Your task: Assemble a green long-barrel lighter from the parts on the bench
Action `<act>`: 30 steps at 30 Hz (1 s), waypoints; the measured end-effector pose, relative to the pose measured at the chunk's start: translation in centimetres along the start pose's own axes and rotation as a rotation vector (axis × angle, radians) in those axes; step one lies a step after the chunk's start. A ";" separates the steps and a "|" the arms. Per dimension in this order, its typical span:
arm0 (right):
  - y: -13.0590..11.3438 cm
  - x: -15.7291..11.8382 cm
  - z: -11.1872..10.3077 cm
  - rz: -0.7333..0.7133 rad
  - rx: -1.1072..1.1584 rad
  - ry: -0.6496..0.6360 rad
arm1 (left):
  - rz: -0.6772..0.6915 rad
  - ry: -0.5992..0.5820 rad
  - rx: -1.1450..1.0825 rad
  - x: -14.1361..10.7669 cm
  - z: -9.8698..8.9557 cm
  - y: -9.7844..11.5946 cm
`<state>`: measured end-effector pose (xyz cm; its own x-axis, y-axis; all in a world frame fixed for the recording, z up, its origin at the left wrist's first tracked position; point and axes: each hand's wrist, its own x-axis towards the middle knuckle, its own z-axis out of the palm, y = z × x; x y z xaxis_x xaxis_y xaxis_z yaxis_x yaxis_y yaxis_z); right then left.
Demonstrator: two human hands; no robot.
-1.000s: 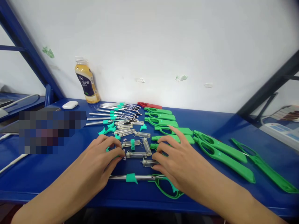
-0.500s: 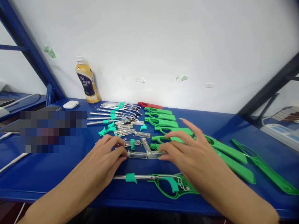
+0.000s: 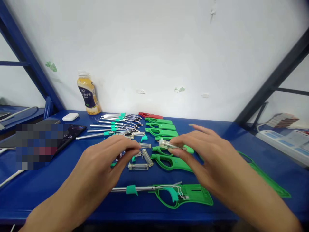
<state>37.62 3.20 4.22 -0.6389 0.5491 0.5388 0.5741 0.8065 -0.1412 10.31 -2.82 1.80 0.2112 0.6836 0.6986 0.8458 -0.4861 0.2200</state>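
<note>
Clear plastic tube with a whitish end (image 3: 166, 144) is held in the air, right of centre, above the green pieces; half a second ago it was low, its end against the loose tubes on the counter.

At the far left, a white rounded case (image 3: 70, 117) lies beyond a black phone (image 3: 73, 132), with a yellow bottle with a dark label (image 3: 88, 96) standing beside the wall. Right of these, thin silver metal rods with teal clips (image 3: 106, 133) lie in a bunch.

Nearer, the left hand (image 3: 103, 164) has lifted from the end of a tube; its thumb and forefinger are drawn together at the tips, and whether anything small sits between them cannot be told. Just beyond and right of it, other clear plastic tubes (image 3: 138, 166) lie on the blue counter (image 3: 135, 211), as before.

At the near edge, a silver rod with a teal sleeve (image 3: 145, 188) runs into an open green plastic half-shell (image 3: 199, 193), now less covered by the right arm. Farther back are a red plastic handle (image 3: 151, 115) and green plastic handles with oval openings (image 3: 166, 132).

The right hand (image 3: 202, 148) has risen, thumb and fingers gripping the whitish-ended tube.
</note>
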 end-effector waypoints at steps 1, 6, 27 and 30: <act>-0.3 0.1 0.1 0.012 0.023 0.027 | 0.014 0.025 -0.008 0.5 -0.1 0.4; -1.3 0.6 1.3 0.001 0.139 0.065 | 0.049 0.135 -0.049 0.9 0.0 1.5; -2.2 1.1 2.3 -0.003 0.229 0.062 | 0.031 0.267 -0.004 0.0 0.6 1.3; -2.3 1.1 2.3 -0.023 0.233 0.044 | 0.010 0.263 -0.002 -0.2 0.4 1.3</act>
<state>34.46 2.46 3.26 -0.6245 0.5242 0.5790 0.4227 0.8502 -0.3139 11.60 -3.34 1.69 0.0844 0.5140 0.8536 0.8431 -0.4935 0.2138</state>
